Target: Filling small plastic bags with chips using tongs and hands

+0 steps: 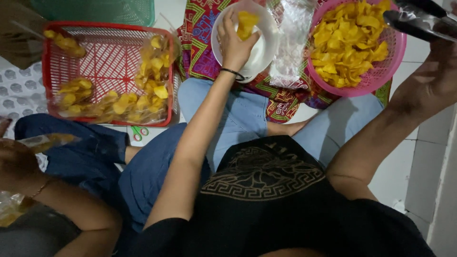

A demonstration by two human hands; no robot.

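My left hand, a black band on its wrist, reaches over a white bowl and grips a small clear bag of yellow chips held in the bowl. Raised at the far right, my right hand holds metal tongs just past the rim of a pink basket heaped with loose yellow chips. The bowl and pink basket rest on a bright patterned cloth in front of my crossed legs.
A red basket at left holds several filled chip bags. Green-handled scissors lie below it. Clear empty bags sit between bowl and pink basket. Another person's hand at far left holds a chip packet. A green basket stands behind.
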